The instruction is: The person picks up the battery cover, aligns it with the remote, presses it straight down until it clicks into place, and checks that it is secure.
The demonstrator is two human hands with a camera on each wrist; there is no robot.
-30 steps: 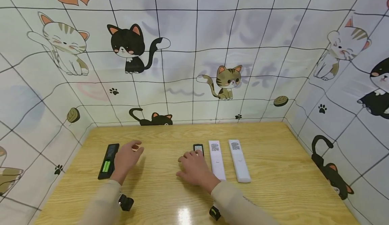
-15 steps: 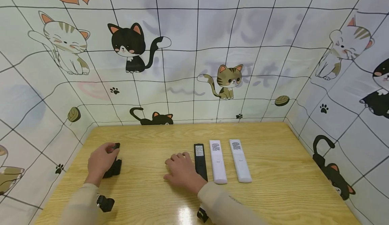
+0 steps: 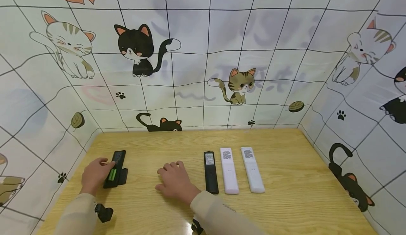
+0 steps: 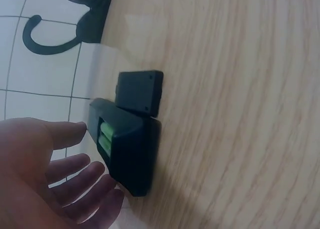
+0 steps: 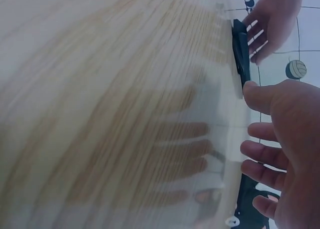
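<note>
A black remote control lies on the left of the table with its battery bay uncovered. Two green batteries sit in that bay. Against the remote's right side rests its small black battery cover. My left hand is at the remote's left edge, fingers loosely spread; the left wrist view shows the thumb and fingers around one side without a grip. Whether the fingertips touch it, I cannot tell. Over the middle of the table my right hand holds nothing, its fingers relaxed and apart.
To the right of my right hand lie another black remote and two white remotes, one beside it and one farther right. All are back side up. Cat-patterned cloth walls enclose the wooden table at the back and sides.
My left hand has moved left, across the open remote to its left edge, and the battery cover now shows beside it. My right hand has drifted left, away from the other black remote.
</note>
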